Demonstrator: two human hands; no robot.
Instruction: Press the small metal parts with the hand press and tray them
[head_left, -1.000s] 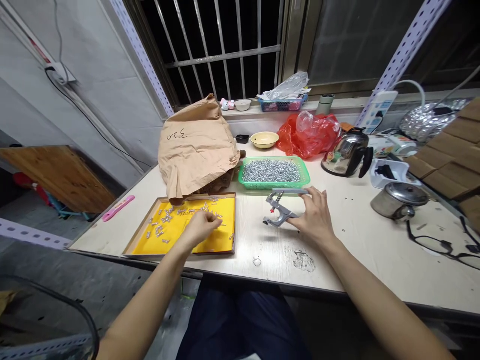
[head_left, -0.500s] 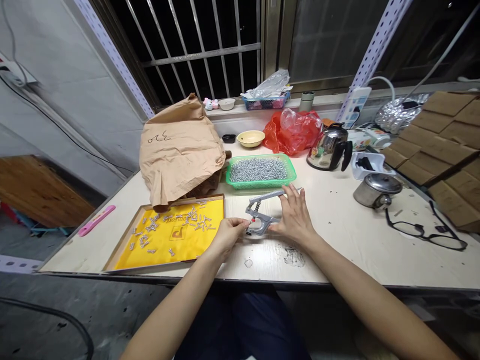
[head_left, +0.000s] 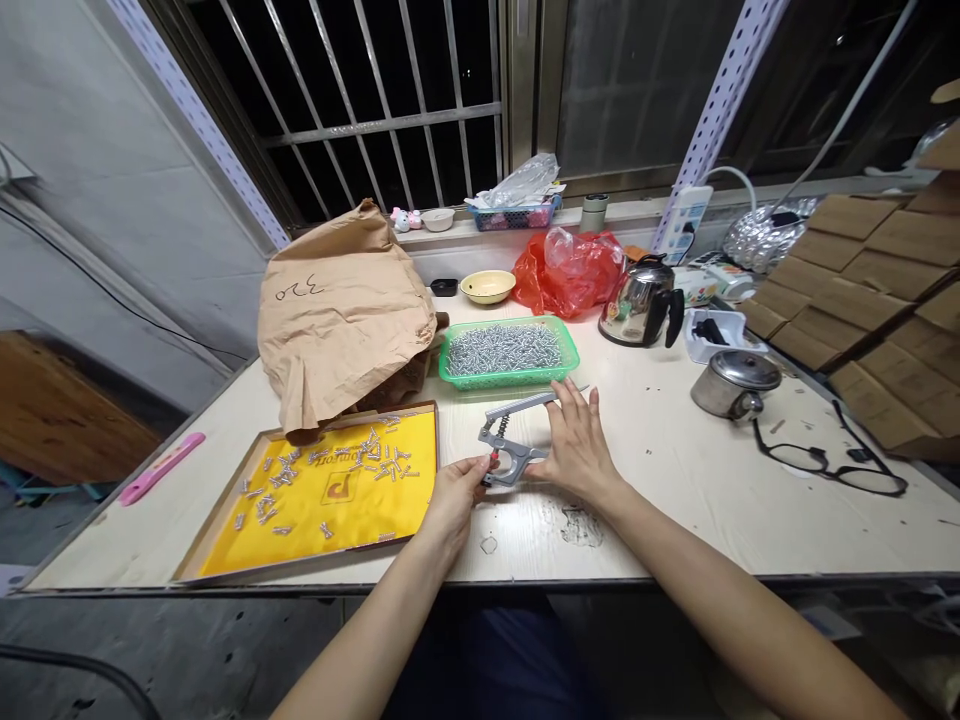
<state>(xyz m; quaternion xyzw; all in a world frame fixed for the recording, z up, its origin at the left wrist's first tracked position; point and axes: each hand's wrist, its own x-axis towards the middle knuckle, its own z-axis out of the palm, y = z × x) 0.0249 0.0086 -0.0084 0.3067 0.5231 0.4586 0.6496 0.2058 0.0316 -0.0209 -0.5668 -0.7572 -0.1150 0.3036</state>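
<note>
A grey metal hand press tool (head_left: pixel 504 436) with a long lever lies on the table in front of me. My right hand (head_left: pixel 574 447) rests on its handle and body, fingers wrapped around it. My left hand (head_left: pixel 456 492) is at the tool's jaw, fingertips pinched on something too small to name. To the left lies a shallow cardboard tray with a yellow lining (head_left: pixel 352 500), with several small metal pieces scattered on it. Behind the tool stands a green basket (head_left: pixel 571 349) full of small metal parts.
A crumpled brown paper bag (head_left: pixel 341 300) stands behind the tray. Further back are a yellow bowl (head_left: pixel 487 286), a red plastic bag (head_left: pixel 566 275), a kettle (head_left: pixel 640 301), a steel pot (head_left: pixel 733 382), glasses (head_left: pixel 825 457), cardboard boxes (head_left: pixel 877 300) and a pink knife (head_left: pixel 161 467).
My left hand left the yellow tray and moved right to the tool's jaw. My right hand stayed on the tool. The view shifted right.
</note>
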